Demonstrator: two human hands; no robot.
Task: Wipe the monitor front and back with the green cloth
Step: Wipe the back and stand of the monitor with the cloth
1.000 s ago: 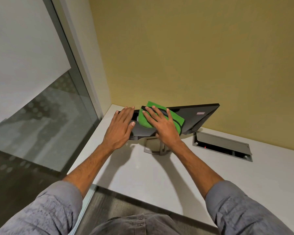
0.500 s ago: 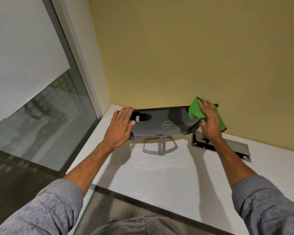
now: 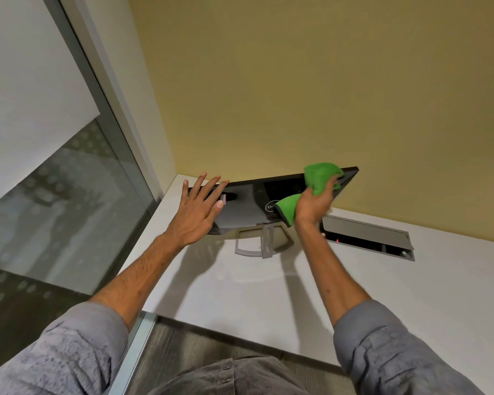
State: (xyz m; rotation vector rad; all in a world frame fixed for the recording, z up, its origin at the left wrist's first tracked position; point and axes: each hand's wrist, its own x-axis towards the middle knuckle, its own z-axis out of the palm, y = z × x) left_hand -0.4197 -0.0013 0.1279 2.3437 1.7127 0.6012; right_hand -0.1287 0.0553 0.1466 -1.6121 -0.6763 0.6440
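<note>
Here, left hand (image 3: 199,208) flat on monitor (image 3: 244,208), right hand (image 3: 314,205) clutching green cloth (image 3: 318,178)

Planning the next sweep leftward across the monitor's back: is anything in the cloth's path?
Nothing lies on the monitor between the green cloth in the right hand and the left hand. The left hand itself, flat on the left end, covers that part.

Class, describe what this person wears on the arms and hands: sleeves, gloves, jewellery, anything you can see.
The left sleeve and right sleeve are grey, faintly mottled shirt fabric, pushed up near the elbows, leaving forearms bare. The left hand and right hand show no gloves, rings or watch.
</note>
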